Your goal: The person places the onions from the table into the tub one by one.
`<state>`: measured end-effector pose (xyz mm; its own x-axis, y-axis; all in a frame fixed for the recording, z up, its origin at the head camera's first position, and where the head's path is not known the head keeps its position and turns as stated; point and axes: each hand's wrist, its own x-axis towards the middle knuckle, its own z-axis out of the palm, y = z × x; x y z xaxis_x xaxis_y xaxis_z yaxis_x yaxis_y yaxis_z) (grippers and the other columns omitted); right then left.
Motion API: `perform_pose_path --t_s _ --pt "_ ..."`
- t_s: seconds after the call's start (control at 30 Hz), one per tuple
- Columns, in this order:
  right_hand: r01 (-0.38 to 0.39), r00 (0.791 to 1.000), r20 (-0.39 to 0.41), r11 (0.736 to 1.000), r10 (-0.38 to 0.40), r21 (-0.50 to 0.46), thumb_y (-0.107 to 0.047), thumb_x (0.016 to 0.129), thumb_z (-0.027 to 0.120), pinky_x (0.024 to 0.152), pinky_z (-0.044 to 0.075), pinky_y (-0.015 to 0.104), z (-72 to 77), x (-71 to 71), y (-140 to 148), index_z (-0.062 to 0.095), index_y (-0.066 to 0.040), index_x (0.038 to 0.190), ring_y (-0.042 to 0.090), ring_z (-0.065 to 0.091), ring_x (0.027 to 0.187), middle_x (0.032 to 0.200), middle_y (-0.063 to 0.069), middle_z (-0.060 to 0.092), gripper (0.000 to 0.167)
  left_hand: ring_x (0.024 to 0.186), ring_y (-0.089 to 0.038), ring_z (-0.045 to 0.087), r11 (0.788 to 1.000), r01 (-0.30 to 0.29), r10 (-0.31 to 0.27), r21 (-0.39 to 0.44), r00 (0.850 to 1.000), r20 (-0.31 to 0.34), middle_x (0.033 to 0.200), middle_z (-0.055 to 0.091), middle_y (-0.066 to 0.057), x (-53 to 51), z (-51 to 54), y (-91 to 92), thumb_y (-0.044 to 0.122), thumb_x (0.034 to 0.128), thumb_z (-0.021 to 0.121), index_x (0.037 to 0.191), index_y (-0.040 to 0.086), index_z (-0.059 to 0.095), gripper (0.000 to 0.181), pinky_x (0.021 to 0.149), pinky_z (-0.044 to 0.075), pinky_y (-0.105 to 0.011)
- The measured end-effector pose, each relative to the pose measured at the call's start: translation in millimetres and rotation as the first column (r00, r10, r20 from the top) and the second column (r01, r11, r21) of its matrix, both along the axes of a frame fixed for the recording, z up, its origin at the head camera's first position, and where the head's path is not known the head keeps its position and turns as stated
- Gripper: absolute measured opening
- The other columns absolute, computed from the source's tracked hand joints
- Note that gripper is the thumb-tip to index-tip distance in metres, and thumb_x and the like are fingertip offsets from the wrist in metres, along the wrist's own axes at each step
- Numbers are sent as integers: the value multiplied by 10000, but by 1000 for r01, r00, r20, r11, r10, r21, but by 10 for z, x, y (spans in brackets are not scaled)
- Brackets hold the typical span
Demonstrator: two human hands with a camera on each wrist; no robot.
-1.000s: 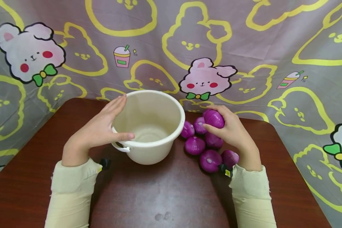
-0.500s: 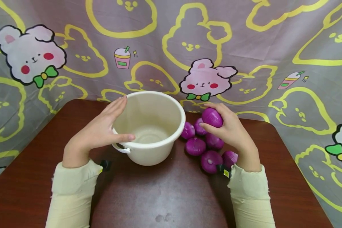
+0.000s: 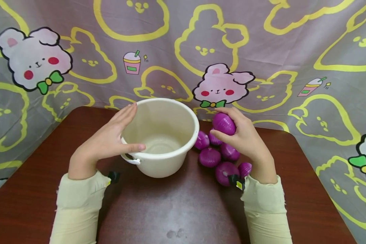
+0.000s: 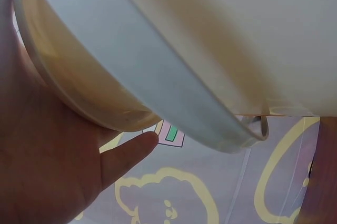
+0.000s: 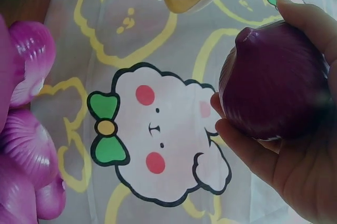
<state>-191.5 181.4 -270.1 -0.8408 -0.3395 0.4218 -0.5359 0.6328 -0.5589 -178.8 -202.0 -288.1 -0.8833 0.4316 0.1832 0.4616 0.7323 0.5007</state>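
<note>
A cream bucket with a thick rim stands upright on the table. My left hand lies at its left rim, fingers and thumb spread and fairly straight, the thumb tip over the opening. In the left wrist view, the bucket's rim crosses in front, hiding part of the hand. Raised above the pile, a red onion is gripped between the thumb and fingers of my right hand. The right wrist view shows this onion from below, its pointed tip facing left. Several more red onions lie beneath.
The dark brown table meets a grey patterned curtain at the back. A white handle joint sticks out at the bucket's front left. Next to the bucket's right wall sits an onion.
My right hand has shifted slightly left and up with the red onion, toward the bucket. The left hand and bucket hold their places.
</note>
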Motion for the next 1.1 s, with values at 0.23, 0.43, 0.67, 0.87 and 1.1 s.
perform_pose_path --t_s 0.23,0.43,0.67,0.87,1.1 --pt "-30 999 -22 1000 30 4 -230 812 826 836 571 396 45 13 -72 579 -148 1356 160 616 1033 1247 17 617 603 1567 -231 6 1000 0 0 -3 1000 2 1688 24 8 -3 3 5 511 773 782 1599 109 82 1154 1233 146 -562" --pt "-54 998 -12 999 54 10 -247 812 829 844 566 385 92 27 -153 575 -180 1362 161 614 1033 1246 10 613 609 1567 -231 8 1000 3 -3 -4 1000 -1 1688 27 8 -3 7 5 506 773 784 1599 107 88 1151 1233 146 -562" --pt "-127 992 -21 992 127 21 -267 808 835 871 557 376 132 31 -280 583 -187 1347 157 591 1072 1234 1 611 601 1567 -233 6 1000 5 -5 0 1000 -5 1688 31 -6 3 2 1 500 772 785 1597 100 87 1153 1239 134 -550" --pt "-171 982 -69 984 174 40 -255 817 827 845 565 360 148 17 -347 590 -153 1332 158 610 1032 1205 21 619 576 1567 -239 11 1000 -2 2 -7 1000 -1 1688 35 0 13 6 -4 505 773 786 1599 107 86 1154 1233 146 -560" --pt "-196 977 -79 980 197 28 -229 811 829 854 558 347 179 18 -409 590 -126 1334 155 623 1027 1219 27 625 584 1568 -235 3 1000 -2 2 -10 1000 -1 1689 40 0 -1 20 11 507 774 785 1603 125 80 1153 1234 143 -561"
